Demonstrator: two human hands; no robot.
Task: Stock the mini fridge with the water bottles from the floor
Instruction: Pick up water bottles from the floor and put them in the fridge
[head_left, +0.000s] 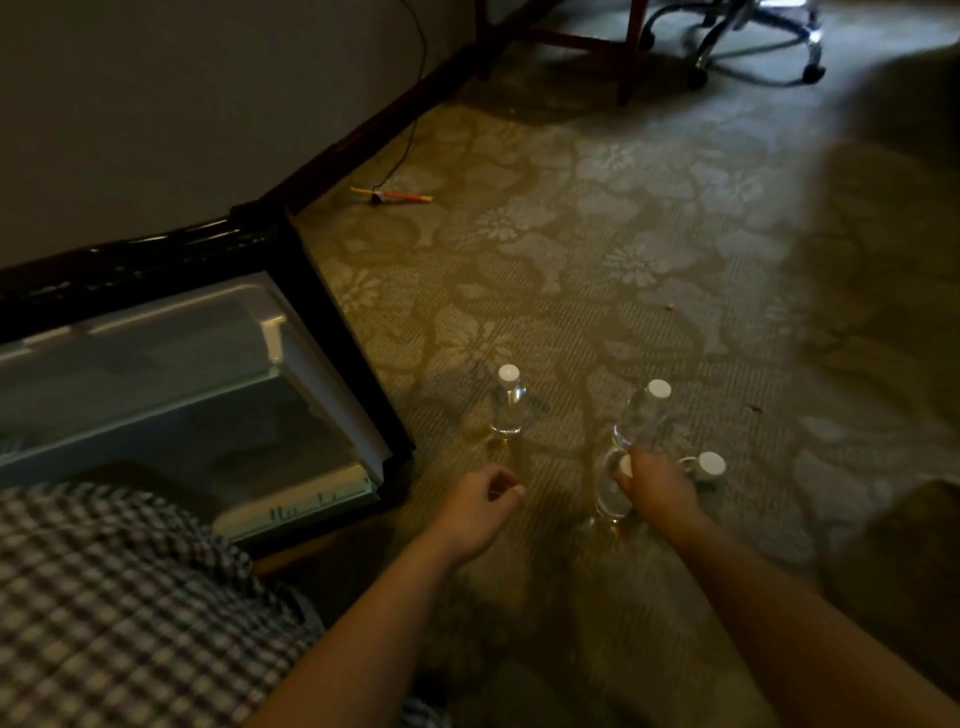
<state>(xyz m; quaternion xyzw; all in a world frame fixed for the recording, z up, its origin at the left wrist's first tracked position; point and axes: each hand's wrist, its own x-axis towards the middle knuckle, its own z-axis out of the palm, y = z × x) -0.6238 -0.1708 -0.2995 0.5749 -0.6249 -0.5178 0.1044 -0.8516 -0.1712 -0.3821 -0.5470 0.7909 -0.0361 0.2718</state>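
Several clear water bottles with white caps stand on the patterned carpet. One bottle (507, 402) stands alone, just beyond my left hand (480, 501), whose fingers are loosely curled and hold nothing. My right hand (655, 480) is closed around the neck of a nearer bottle (610, 493). Another bottle (644, 410) stands right behind it, and a further one (707, 466) shows only its cap to the right of my hand. The mini fridge (208, 374) lies open at the left, its pale interior and door shelf visible.
A dark baseboard and grey wall run behind the fridge. A black cable and a yellow-orange stick (392, 195) lie on the carpet by the wall. Wooden table legs (628, 52) and an office chair base (763, 41) stand at the far end. My checked trouser knee (119, 597) fills the lower left.
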